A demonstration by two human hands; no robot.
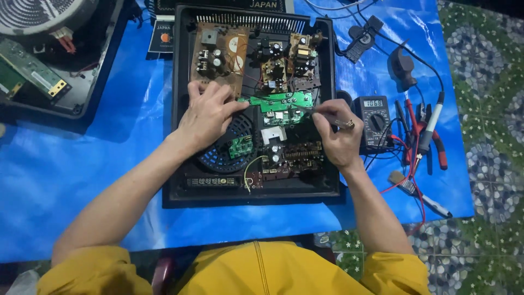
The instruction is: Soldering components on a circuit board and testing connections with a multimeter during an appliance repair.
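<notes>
1. The blue sheet [65,164] covers most of the frame, laid over a patterned tile floor [491,180].
2. At centre frame sits the opened black appliance base [180,164]; its cover is off and the boards inside are bare, so the opening-up looks done while the board work looks unfinished.
3. A second opened unit [49,65] lies in the upper left of the frame.
4. Your left hand [206,116] rests flat, fingers spread, on the edge of the brown circuit board [218,54], gripping nothing.
5. Your right hand [337,136] is curled tight around a thin tool, perhaps a probe; it is too small to tell.
6. Its tip points at the green circuit board [284,101], which lies mid-base between your hands.
7. The multimeter [373,117] sits just right of the base, display lit.
8. Pliers and screwdrivers [423,136] lie at right.
</notes>
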